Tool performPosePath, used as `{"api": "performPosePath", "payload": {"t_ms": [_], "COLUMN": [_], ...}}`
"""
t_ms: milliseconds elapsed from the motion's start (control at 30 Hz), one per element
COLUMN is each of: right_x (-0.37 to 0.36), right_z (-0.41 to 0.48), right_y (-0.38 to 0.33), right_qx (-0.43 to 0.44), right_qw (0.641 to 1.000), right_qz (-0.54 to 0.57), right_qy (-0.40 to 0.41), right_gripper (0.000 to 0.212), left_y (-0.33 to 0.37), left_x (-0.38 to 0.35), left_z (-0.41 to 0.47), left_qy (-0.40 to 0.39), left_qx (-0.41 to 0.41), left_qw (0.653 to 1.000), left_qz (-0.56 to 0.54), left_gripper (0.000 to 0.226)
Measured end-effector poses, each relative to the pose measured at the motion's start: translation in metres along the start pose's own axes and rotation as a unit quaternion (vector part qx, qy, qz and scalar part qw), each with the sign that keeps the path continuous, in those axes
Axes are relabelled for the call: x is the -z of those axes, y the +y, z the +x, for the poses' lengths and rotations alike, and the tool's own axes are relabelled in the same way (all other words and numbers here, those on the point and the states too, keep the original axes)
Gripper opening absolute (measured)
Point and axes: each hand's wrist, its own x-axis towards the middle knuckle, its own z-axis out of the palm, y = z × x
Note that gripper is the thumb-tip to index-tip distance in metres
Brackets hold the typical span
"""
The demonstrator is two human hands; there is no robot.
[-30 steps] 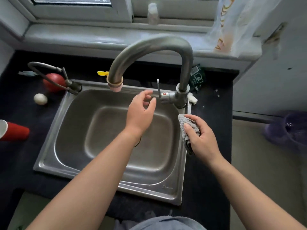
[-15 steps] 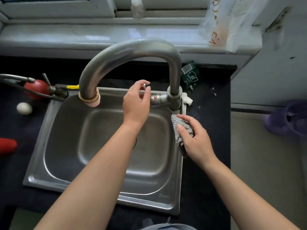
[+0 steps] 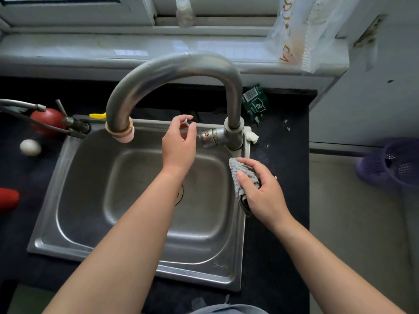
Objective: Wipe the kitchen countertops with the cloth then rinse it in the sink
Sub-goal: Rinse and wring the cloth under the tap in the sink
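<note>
The grey cloth (image 3: 243, 179) is clamped in the right hand (image 3: 263, 191) at the right rim of the steel sink (image 3: 140, 234). Farther back, the faucet handle (image 3: 189, 121) is pinched by the left hand (image 3: 179, 146), thumb and fingertips closed on it. No water is seen at the spout (image 3: 121, 134).

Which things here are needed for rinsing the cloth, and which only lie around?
Needed: cloth in right hand; tap lever at left hand; faucet; sink.
Lying around: egg; green packet; purple basket.
</note>
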Motion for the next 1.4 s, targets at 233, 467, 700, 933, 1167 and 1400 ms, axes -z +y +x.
{"api": "performPosePath", "payload": {"t_ms": [233, 467, 700, 933, 1167, 1400], "right_x": [-0.017, -0.062, -0.125, -0.167, -0.175, -0.165], "right_z": [0.005, 0.006, 0.027, 0.019, 0.015, 0.011], "right_y": [-0.006, -0.025, -0.050, -0.060, -0.039, -0.018], "right_qx": [0.029, 0.065, 0.040, 0.028, -0.020, -0.073], "right_qw": [0.999, 0.996, 0.998, 0.996, 0.984, 0.983], "right_qz": [-0.010, -0.029, -0.024, 0.042, 0.077, -0.020], "right_qy": [-0.021, -0.058, -0.030, 0.078, 0.159, 0.168], "right_gripper": [0.024, 0.025, 0.037, 0.021, 0.011, 0.035], "left_y": [-0.038, -0.059, -0.058, -0.059, -0.067, -0.073], "left_x": [0.046, 0.105, 0.132, 0.155, 0.141, 0.130], "left_z": [-0.039, -0.046, -0.020, 0.022, 0.034, 0.034], "left_qy": [-0.036, -0.049, -0.186, -0.301, -0.330, -0.293], "left_qx": [0.028, 0.028, -0.091, -0.199, -0.192, -0.109], "left_qw": [0.998, 0.997, 0.976, 0.932, 0.920, 0.946], "left_qz": [0.052, 0.059, 0.072, 0.039, 0.088, 0.084], "left_gripper": [0.029, 0.018, 0.037, 0.039, 0.019, 0.016]}}
